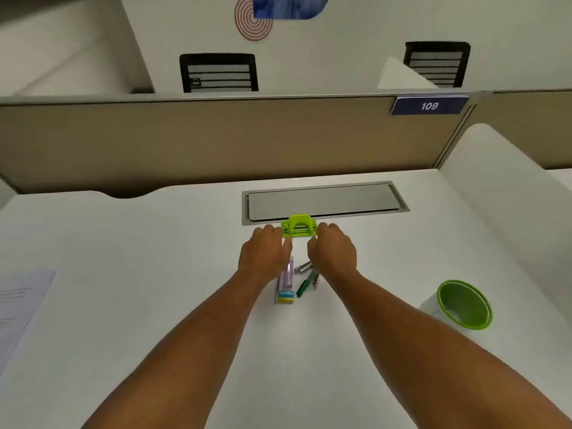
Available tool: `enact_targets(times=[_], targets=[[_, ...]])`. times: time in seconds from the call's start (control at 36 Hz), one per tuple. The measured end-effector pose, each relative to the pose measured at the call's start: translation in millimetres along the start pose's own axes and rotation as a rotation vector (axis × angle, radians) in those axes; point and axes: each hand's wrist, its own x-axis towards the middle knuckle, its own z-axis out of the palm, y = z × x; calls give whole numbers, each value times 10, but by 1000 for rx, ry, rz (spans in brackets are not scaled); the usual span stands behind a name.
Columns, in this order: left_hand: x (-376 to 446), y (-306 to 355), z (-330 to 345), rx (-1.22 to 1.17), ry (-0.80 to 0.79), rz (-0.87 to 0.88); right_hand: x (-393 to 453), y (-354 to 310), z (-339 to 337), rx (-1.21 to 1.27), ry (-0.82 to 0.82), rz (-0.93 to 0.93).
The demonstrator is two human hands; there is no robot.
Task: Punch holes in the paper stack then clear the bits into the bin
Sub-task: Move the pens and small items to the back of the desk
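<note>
A lime-green hole punch (299, 226) stands on the white desk just in front of the grey cable hatch. My left hand (265, 251) grips its left end and my right hand (333, 249) grips its right end, fingers curled around the sides. A sheet of printed paper (21, 300) lies flat at the desk's far left edge, well away from both hands. A small bin with a green rim (464, 304) stands at the right, tilted toward me, its inside pale.
Under my wrists lie a lilac stapler (286, 281), a green pen (304, 284) and loose metal staple strips (302, 267). The grey hatch (325, 201) is set flush in the desk. A beige partition (216, 137) closes the back; a white divider (507, 193) rises on the right.
</note>
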Motion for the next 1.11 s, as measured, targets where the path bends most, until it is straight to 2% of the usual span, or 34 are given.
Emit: enact_targets(times=[0.14,0.25,0.5,0.64,0.92,1.11], targets=[[-24,-45,247,-20,-126,-116,-27,199,171,58,-136,281],[-18,-119,338,3,-171,-128,-25,258,288,161,-189,378],[-48,-111,410,89,-257,-86,12,241,447,291,-207,466],[-60,-82,481,90,-281,-147,44,290,506,336,-219,530],[14,-147,348,19,-191,-174,116,350,557,368,-226,555],[66,-179,361,45,-211,-193,119,364,443,323,-210,536]])
